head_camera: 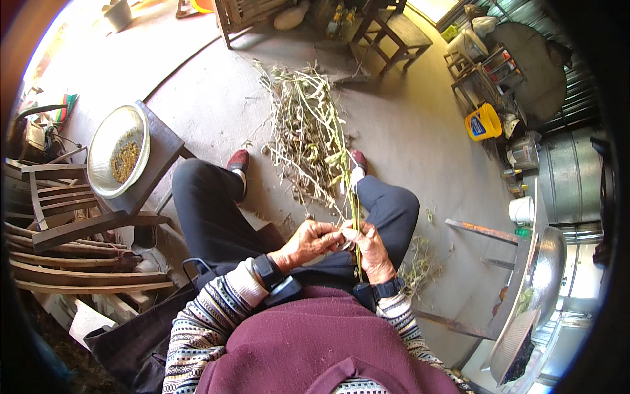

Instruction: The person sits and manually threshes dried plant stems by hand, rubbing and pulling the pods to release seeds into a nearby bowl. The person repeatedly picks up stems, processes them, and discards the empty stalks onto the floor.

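My right hand (372, 246) is closed around a long green plant stalk (353, 209) that bears pods and reaches up over the pile. Beside it my left hand (311, 242) has thumb and fingertips pinched together at the stalk; whatever is between them is too small to tell. A pile of dried, podded bean plants (302, 133) lies on the floor between my feet. At the left, a pale plastic basket (98, 167) holds a small heap of yellowish beans or pods (125, 162) and rests on a dark wooden stool (157, 145).
More plant stems (422, 266) lie on the floor right of my leg. A wooden chair (403, 37) stands beyond the pile. At right are a yellow bucket (483, 122), a table (512, 290) and a metal basin (550, 276). Wooden slats (88, 276) lie at lower left.
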The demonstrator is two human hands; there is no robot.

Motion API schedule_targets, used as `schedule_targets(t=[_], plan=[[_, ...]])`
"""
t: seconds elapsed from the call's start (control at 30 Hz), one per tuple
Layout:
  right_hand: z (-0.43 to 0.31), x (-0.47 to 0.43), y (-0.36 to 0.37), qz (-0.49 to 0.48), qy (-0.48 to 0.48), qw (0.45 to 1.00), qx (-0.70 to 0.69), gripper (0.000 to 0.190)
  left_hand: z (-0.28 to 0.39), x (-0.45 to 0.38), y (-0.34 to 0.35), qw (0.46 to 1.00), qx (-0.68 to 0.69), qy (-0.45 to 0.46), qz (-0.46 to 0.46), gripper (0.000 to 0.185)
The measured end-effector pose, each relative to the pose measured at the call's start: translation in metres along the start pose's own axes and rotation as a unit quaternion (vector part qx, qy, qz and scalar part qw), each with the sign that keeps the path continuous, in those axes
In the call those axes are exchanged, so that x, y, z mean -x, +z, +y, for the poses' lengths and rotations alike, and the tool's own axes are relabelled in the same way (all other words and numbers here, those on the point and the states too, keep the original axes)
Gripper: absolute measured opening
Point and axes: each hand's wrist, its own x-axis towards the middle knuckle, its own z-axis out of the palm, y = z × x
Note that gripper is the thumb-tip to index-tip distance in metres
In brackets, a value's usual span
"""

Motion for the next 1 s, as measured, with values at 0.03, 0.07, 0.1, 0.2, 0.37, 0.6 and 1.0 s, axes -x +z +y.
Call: schedule_targets(t=[0.03,0.07,0.1,0.2,0.37,0.6,1.0], plan=[[0.000,0.002,-0.002,-0.006,0.017,1.000,-0.024,0.010,-0.001,0.000,0.000,1.000,-0.002,0.007,-0.005,0.025],[0.002,0.002,-0.003,0.006,0.020,0.999,-0.028,0.011,-0.001,0.000,0.001,1.000,0.011,0.004,-0.002,0.025],[0.003,0.002,-0.003,-0.002,0.014,0.999,-0.048,0.012,-0.001,0.000,0.002,1.000,0.019,-0.004,0.002,0.025],[0.004,0.000,-0.006,0.000,0.012,0.999,-0.040,0.013,0.001,0.002,0.002,0.997,0.070,-0.036,-0.018,0.026],[0.001,0.003,-0.006,-0.010,0.014,0.999,-0.028,0.011,0.004,0.002,0.000,0.995,0.058,-0.069,-0.041,0.026],[-0.009,0.008,-0.001,0.017,0.017,0.994,0.103,0.015,0.003,-0.003,-0.005,0.990,-0.139,0.034,-0.022,0.023],[-0.014,0.011,0.005,0.056,-0.015,0.966,0.252,0.006,-0.003,-0.006,0.001,0.988,-0.149,0.042,-0.024,0.032]])
